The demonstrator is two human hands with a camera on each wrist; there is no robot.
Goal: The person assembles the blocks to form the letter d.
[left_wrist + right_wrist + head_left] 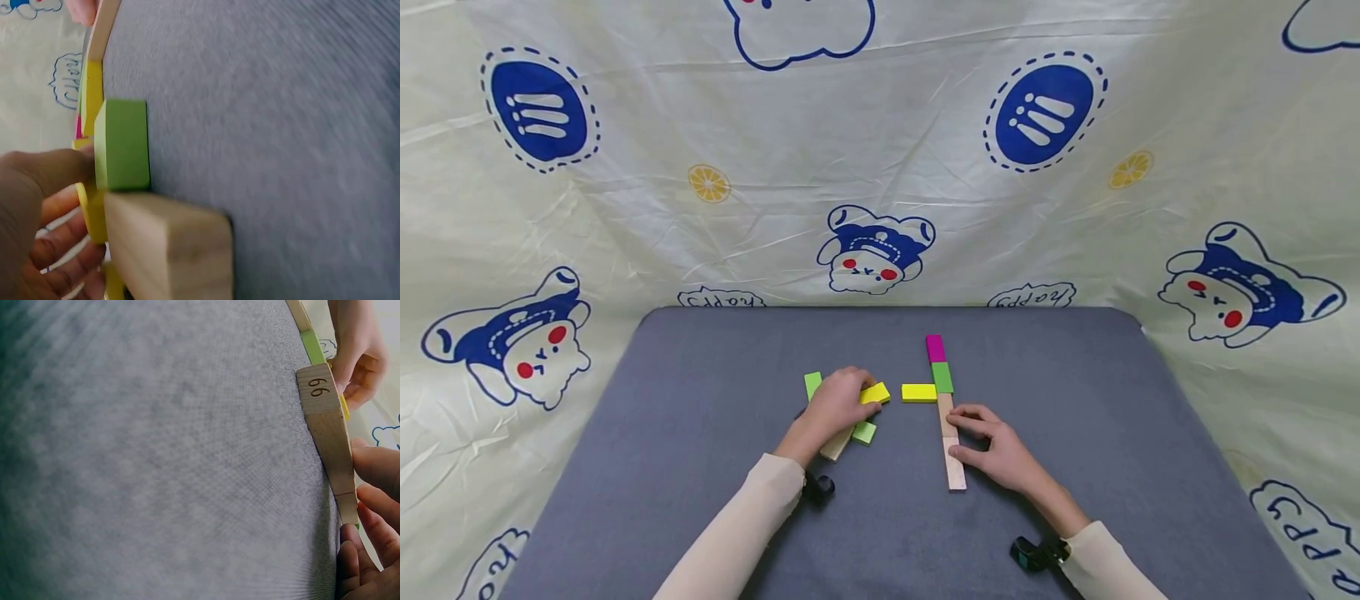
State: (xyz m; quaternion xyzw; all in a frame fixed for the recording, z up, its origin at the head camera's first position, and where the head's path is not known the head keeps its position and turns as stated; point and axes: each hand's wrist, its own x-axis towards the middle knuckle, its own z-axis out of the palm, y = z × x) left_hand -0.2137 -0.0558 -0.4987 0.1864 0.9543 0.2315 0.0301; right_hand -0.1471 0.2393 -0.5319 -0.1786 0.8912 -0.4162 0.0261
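Observation:
On the left of the grey table, my left hand (837, 402) pinches a yellow block (876, 393) between thumb and fingers. Around that hand lie a light green block (813, 384), a second green block (864, 432) and a plain wood block (837, 445), partly covered by it. My right hand (1000, 450) rests its fingertips along the right side of a column of blocks. That column has a pale wood block (954, 467) numbered in the right wrist view, another wood block (947, 408), a green block (942, 377) and a magenta block (935, 348).
A yellow block (918, 393) extends leftward from the column beside the green one. The grey table (715, 467) has rounded far corners, and a printed white cloth (895, 150) hangs behind it. Each wrist carries a black camera.

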